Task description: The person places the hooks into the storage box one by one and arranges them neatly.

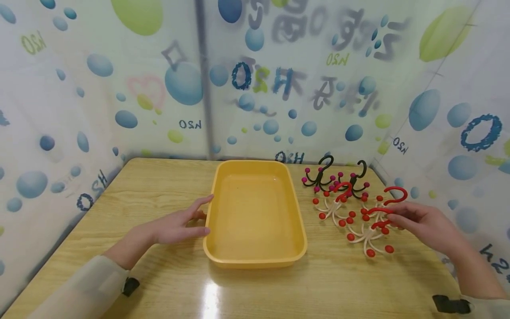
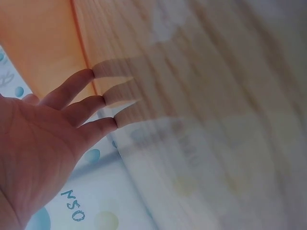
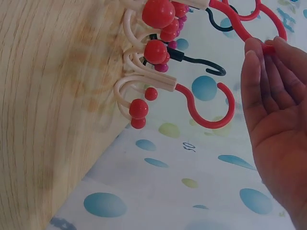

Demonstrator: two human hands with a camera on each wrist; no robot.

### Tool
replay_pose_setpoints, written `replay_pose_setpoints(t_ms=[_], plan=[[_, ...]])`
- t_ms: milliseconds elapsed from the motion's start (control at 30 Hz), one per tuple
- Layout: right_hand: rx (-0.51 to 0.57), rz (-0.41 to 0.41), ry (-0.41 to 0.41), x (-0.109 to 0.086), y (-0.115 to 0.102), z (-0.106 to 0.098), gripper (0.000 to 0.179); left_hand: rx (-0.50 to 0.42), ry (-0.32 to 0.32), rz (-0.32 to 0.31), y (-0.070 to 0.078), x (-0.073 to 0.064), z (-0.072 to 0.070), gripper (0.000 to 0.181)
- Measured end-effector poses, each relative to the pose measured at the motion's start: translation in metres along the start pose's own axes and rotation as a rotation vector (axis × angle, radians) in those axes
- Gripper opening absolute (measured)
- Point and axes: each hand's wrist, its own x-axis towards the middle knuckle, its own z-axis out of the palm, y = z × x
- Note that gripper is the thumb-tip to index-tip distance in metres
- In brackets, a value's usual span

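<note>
A yellow plastic tray stands mid-table. My left hand rests against its left side, thumb and fingers extended; in the left wrist view the spread fingers reach the table beside the orange-looking tray wall. At the right, my right hand pinches the red hook end of a cream multi-arm hanger hook with red ball tips. Its arms appear to stand on the table. The right wrist view shows fingertips and thumb on that red hook.
Two more cream-and-red hanger hooks stand close by. Behind them are two black hanger hooks with magenta balls. Patterned curtains enclose the wooden table at the back and sides.
</note>
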Motion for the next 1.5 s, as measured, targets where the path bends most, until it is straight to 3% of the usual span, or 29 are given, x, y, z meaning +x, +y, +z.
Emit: replay_pose_setpoints(t_ms=[200, 533, 800, 1000, 1267, 1500], plan=[[0.005, -0.007, 0.034, -0.003, -0.009, 0.002, 0.034, 0.0, -0.001, 0.004, 0.0, 0.001, 0.0, 0.093], [0.07, -0.088, 0.131, -0.009, -0.028, 0.001, 0.026, -0.005, 0.006, 0.011, -0.001, 0.0, 0.001, 0.093], [0.115, -0.223, 0.229, -0.01, -0.066, 0.008, 0.017, -0.017, -0.003, -0.004, 0.0, 0.0, 0.0, 0.094], [0.173, -0.313, 0.255, 0.001, -0.103, 0.021, 0.015, -0.02, -0.007, -0.009, 0.0, 0.0, 0.0, 0.094], [0.195, -0.357, 0.207, 0.032, -0.162, 0.034, 0.017, -0.016, -0.006, -0.019, 0.0, 0.0, 0.0, 0.094], [0.183, -0.332, 0.058, 0.071, -0.208, 0.049, 0.021, -0.023, -0.004, -0.005, 0.0, 0.0, 0.0, 0.094]])
